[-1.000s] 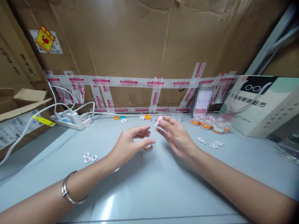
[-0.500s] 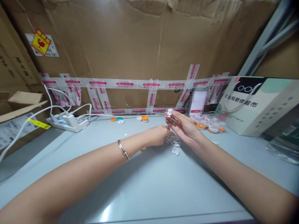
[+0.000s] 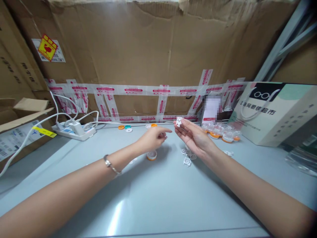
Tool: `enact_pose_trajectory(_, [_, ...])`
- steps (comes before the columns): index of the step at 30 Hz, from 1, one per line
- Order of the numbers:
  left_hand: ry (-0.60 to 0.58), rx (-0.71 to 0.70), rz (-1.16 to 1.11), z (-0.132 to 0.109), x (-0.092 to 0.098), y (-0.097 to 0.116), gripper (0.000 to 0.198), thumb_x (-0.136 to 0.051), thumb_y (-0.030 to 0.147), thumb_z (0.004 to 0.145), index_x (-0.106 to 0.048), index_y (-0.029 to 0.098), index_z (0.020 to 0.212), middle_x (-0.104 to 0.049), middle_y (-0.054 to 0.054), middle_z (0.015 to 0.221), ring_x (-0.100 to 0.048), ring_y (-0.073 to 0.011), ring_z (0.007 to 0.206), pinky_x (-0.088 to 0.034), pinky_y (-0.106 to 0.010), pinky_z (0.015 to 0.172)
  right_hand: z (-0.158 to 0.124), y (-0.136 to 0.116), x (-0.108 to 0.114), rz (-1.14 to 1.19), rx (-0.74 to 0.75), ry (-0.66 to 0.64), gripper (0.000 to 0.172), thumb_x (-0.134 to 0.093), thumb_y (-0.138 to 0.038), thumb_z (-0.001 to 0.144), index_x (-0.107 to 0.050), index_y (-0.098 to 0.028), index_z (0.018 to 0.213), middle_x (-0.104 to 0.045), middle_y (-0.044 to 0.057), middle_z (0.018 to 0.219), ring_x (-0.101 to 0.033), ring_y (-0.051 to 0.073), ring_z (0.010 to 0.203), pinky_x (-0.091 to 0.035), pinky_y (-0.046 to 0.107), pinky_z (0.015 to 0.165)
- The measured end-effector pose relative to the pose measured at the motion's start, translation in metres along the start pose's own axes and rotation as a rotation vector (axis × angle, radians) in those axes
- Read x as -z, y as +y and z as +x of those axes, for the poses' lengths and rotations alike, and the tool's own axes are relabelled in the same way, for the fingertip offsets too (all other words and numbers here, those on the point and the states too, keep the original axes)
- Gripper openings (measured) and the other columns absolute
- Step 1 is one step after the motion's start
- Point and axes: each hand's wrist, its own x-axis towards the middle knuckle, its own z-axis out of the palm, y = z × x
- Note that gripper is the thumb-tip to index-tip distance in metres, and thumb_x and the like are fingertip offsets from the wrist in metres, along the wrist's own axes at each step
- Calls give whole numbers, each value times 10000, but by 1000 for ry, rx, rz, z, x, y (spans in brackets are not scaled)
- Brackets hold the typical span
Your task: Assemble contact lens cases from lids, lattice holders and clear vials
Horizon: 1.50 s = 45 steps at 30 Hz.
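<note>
My right hand (image 3: 195, 134) is raised over the table, pinching a small white plastic part (image 3: 179, 122) with cut-outs between thumb and fingertips. Below it lies a loose pile of similar white openwork pieces (image 3: 187, 161), partly hidden by that hand. My left hand (image 3: 152, 138) hovers to the left of the pile, its index finger stretched toward the right hand and the other fingers loosely bent; nothing shows in it. Just under my left hand a round orange-and-white case (image 3: 152, 155) rests on the table. A few small white bits (image 3: 133, 160) lie beside my left wrist.
Orange, teal and white rings (image 3: 127, 127) lie at the back. Clear-topped orange pieces (image 3: 224, 132) are heaped right of my right hand, before a paper bag (image 3: 260, 115). A power strip (image 3: 75, 130) stands at left; a large carton (image 3: 111, 49) backs the table (image 3: 158, 198).
My left hand has lifted off the white pile and moved left, uncovering the pile and the round case. My right hand keeps its pinch on the white part, nearly in place.
</note>
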Motion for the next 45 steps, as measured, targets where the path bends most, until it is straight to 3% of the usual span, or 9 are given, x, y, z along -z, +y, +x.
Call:
enact_pose_trajectory(6, [91,376,-692,-57,41,3,242,-577,239,799,-655,176,1019,-656,-49,966,-617,-131,848,-501,-255,808,-15,14,-14,-27,-111,-114,226,-678,-168,718,-652,-205,940,-707,-2,766,-646,83,756,-488,212,819])
enact_pose_trajectory(11, [224,351,-842,-75,46,8,196,-636,229,774,-662,206,967,-657,-9,874,-619,-105,799,-510,-215,764,-37,37,-29,-76,-311,-277,272,-689,-208,720,-642,-185,987,-710,38,864,-656,123,823,-485,273,863])
enact_pose_trajectory(14, [249,246,-772,-74,43,6,151,-619,194,787,-675,196,928,-638,-20,912,-616,-115,828,-513,-217,751,-42,42,-32,-82,-328,-340,280,-678,-237,738,-639,-177,1008,-701,46,903,-651,129,843,-485,280,861])
enact_pose_trajectory(20, [299,-12,-347,-79,38,4,173,-606,151,794,-686,181,944,-639,-44,886,-604,-131,814,-502,-248,736,-37,42,-28,-85,-351,-322,235,-669,-216,748,-664,-186,982,-701,32,856,-649,115,807,-483,261,845])
enact_pose_trajectory(26, [337,-23,-196,-86,34,6,170,-632,156,779,-672,176,943,-663,-48,902,-615,-135,821,-503,-256,755,-39,46,-26,-110,-408,-378,256,-629,-230,788,-653,-185,1038,-676,37,911,-622,101,791,-481,273,840])
enact_pose_trajectory(31, [367,-214,-74,-89,38,4,217,-617,121,784,-637,179,993,-673,-47,902,-626,-130,797,-516,-246,724,-38,43,-28,-148,-449,-386,275,-647,-221,774,-637,-170,1044,-656,33,899,-611,67,725,-497,186,747])
enact_pose_trajectory(35, [343,-348,5,-91,44,2,286,-616,101,782,-597,169,1059,-678,-50,893,-627,-128,807,-515,-241,732,-36,42,-28,-170,-516,-332,154,-664,-212,759,-653,-134,891,-649,23,785,-611,57,680,-499,133,654])
enact_pose_trajectory(38, [306,-405,94,-90,45,2,272,-613,99,785,-595,151,1051,-687,-56,869,-628,-142,807,-503,-268,735,-35,42,-27,-161,-579,-370,108,-662,-215,760,-666,-121,812,-643,9,703,-600,38,627,-493,105,618])
enact_pose_trajectory(45, [277,-420,156,-88,43,-1,176,-591,121,802,-625,166,969,-692,-65,867,-631,-156,789,-497,-286,706,-36,39,-27,-161,-598,-392,123,-646,-226,772,-691,-116,803,-669,19,732,-620,48,682,-500,133,723])
